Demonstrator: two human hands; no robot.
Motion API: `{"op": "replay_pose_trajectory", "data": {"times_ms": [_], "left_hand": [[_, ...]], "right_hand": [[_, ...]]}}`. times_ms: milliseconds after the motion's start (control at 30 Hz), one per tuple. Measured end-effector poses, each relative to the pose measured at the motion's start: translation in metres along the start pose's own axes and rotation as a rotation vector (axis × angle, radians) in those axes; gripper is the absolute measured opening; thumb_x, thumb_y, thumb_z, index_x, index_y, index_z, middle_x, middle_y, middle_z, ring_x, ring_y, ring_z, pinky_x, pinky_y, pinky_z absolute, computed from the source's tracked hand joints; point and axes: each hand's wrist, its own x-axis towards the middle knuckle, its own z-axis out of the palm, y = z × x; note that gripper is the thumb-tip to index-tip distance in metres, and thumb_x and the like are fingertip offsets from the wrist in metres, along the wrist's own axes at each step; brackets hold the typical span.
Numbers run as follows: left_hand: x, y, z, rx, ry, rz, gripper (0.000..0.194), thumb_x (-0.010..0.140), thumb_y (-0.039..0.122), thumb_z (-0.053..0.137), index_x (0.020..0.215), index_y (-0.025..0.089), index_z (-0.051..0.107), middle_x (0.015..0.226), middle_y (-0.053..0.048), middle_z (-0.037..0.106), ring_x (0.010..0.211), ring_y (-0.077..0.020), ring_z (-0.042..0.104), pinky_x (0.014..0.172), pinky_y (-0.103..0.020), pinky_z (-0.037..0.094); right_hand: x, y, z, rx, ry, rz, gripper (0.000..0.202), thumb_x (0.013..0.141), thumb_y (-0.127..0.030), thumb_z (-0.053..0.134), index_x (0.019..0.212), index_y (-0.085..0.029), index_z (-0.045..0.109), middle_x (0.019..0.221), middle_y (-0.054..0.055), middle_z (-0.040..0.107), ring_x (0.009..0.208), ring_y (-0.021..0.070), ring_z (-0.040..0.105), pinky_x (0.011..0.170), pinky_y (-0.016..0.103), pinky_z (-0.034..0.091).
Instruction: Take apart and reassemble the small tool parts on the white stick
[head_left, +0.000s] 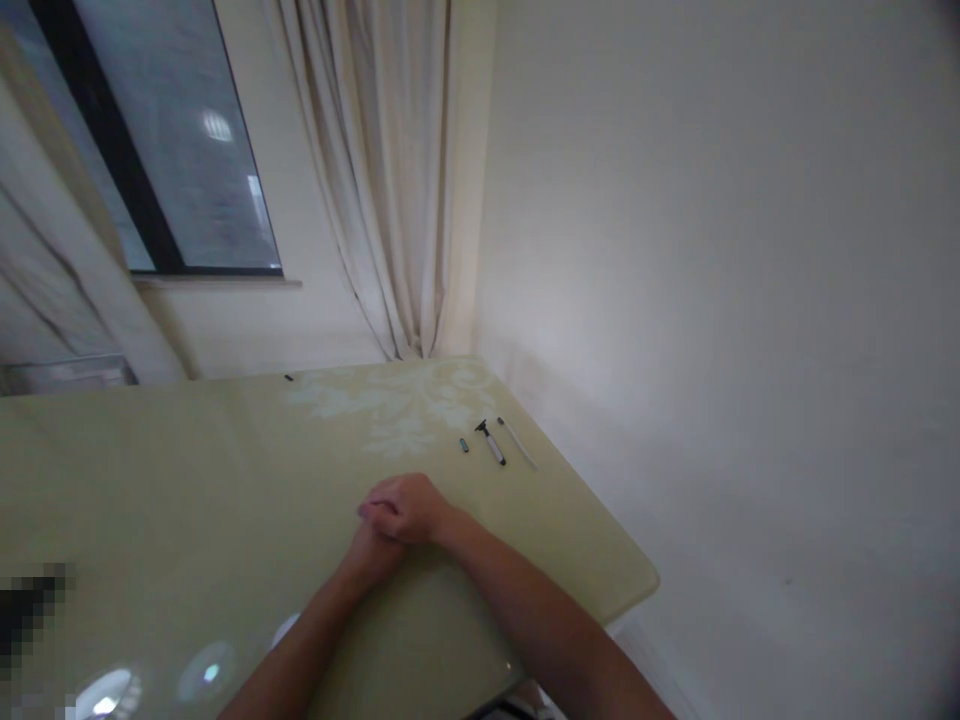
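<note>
My right hand (412,505) lies over my left hand and is wrapped round it, both resting on the table (225,470). Most of my left hand (379,545) is hidden beneath, so its fingers do not show clearly. Just beyond them, to the right, lies a razor (492,446) with a dark head and a pale handle. Beside it on the right is a thin white stick with a dark end (517,443), like a toothbrush. On the razor's left sits a small dark piece (463,446), too small to name. Neither hand touches these things.
A small dark object (289,378) lies at the table's far edge. The wall (712,300) runs along the right side. Curtains (390,180) hang behind the table by a window (172,130). A blurred dark shape (26,610) is at the left edge.
</note>
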Motion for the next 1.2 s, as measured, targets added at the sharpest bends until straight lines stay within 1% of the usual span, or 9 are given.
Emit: {"op": "replay_pose_trajectory", "data": {"times_ms": [67, 267, 367, 500, 600, 767, 967, 1133, 1200], "left_hand": [[-0.002, 0.000, 0.002, -0.002, -0.038, -0.011, 0.020, 0.077, 0.027, 0.060, 0.090, 0.023, 0.074, 0.092, -0.014, 0.073, 0.087, -0.0298, 0.069, 0.078, -0.043, 0.059], [-0.006, 0.016, 0.002, -0.003, -0.205, 0.006, 0.029, 0.076, 0.022, 0.057, 0.099, 0.020, 0.076, 0.100, -0.015, 0.076, 0.091, -0.0289, 0.071, 0.084, -0.044, 0.061], [-0.006, 0.021, -0.001, 0.034, -0.191, 0.017, 0.034, 0.074, 0.018, 0.057, 0.101, 0.018, 0.076, 0.104, -0.015, 0.076, 0.095, -0.0301, 0.071, 0.089, -0.045, 0.060], [-0.006, 0.024, -0.003, 0.111, -0.197, 0.142, 0.039, 0.073, 0.016, 0.054, 0.107, 0.015, 0.074, 0.111, -0.016, 0.076, 0.105, -0.0309, 0.070, 0.097, -0.046, 0.058], [-0.006, 0.026, -0.003, 0.153, -0.193, 0.216, 0.040, 0.074, 0.016, 0.053, 0.108, 0.013, 0.074, 0.111, -0.016, 0.076, 0.106, -0.0308, 0.069, 0.098, -0.046, 0.057], [-0.005, 0.026, -0.004, 0.208, -0.177, 0.264, 0.037, 0.075, 0.018, 0.056, 0.108, 0.014, 0.074, 0.109, -0.016, 0.076, 0.106, -0.0316, 0.070, 0.097, -0.046, 0.058], [-0.004, 0.023, -0.003, 0.258, -0.196, 0.232, 0.039, 0.076, 0.016, 0.056, 0.109, 0.014, 0.075, 0.113, -0.017, 0.077, 0.106, -0.0307, 0.071, 0.098, -0.044, 0.058], [-0.004, 0.018, -0.006, 0.287, -0.236, 0.161, 0.041, 0.075, 0.013, 0.054, 0.111, 0.013, 0.075, 0.112, -0.016, 0.078, 0.103, -0.0284, 0.073, 0.093, -0.039, 0.059], [-0.004, 0.020, -0.009, 0.327, -0.270, 0.113, 0.032, 0.078, 0.015, 0.054, 0.102, 0.014, 0.076, 0.104, -0.015, 0.080, 0.093, -0.0264, 0.075, 0.085, -0.035, 0.058]], "right_hand": [[-0.005, 0.001, 0.005, 0.050, 0.031, 0.072, 0.030, 0.102, -0.041, 0.055, 0.094, -0.023, 0.077, 0.093, 0.001, 0.078, 0.088, 0.0170, 0.068, 0.073, 0.023, 0.042], [-0.024, 0.002, -0.005, 0.188, 0.066, 0.111, 0.029, 0.098, -0.044, 0.059, 0.092, -0.024, 0.079, 0.089, 0.000, 0.077, 0.082, 0.0160, 0.066, 0.070, 0.022, 0.040], [-0.021, -0.002, -0.008, 0.200, 0.065, 0.139, 0.031, 0.097, -0.045, 0.060, 0.085, -0.022, 0.078, 0.078, -0.001, 0.073, 0.073, 0.0145, 0.062, 0.066, 0.022, 0.037], [-0.019, -0.004, -0.011, 0.228, 0.056, 0.167, 0.038, 0.098, -0.044, 0.057, 0.077, -0.017, 0.074, 0.067, -0.001, 0.065, 0.064, 0.0122, 0.052, 0.062, 0.023, 0.032], [-0.020, 0.000, -0.012, 0.287, 0.036, 0.166, 0.040, 0.099, -0.042, 0.054, 0.074, -0.015, 0.071, 0.065, -0.001, 0.061, 0.063, 0.0116, 0.049, 0.061, 0.023, 0.031], [-0.021, 0.004, -0.010, 0.327, 0.057, 0.132, 0.043, 0.099, -0.043, 0.051, 0.069, -0.016, 0.065, 0.063, -0.002, 0.055, 0.063, 0.0119, 0.048, 0.062, 0.024, 0.031], [-0.021, 0.005, -0.013, 0.325, 0.110, 0.122, 0.051, 0.099, -0.045, 0.046, 0.061, -0.017, 0.063, 0.057, -0.002, 0.048, 0.057, 0.0113, 0.046, 0.059, 0.024, 0.028], [-0.017, 0.001, -0.006, 0.163, 0.144, 0.158, 0.054, 0.102, -0.045, 0.044, 0.063, -0.019, 0.070, 0.056, -0.001, 0.055, 0.056, 0.0129, 0.048, 0.056, 0.027, 0.024], [-0.014, -0.001, -0.006, 0.099, 0.188, 0.210, 0.055, 0.102, -0.048, 0.046, 0.062, -0.020, 0.071, 0.056, 0.000, 0.058, 0.056, 0.0139, 0.050, 0.056, 0.027, 0.023]]}}
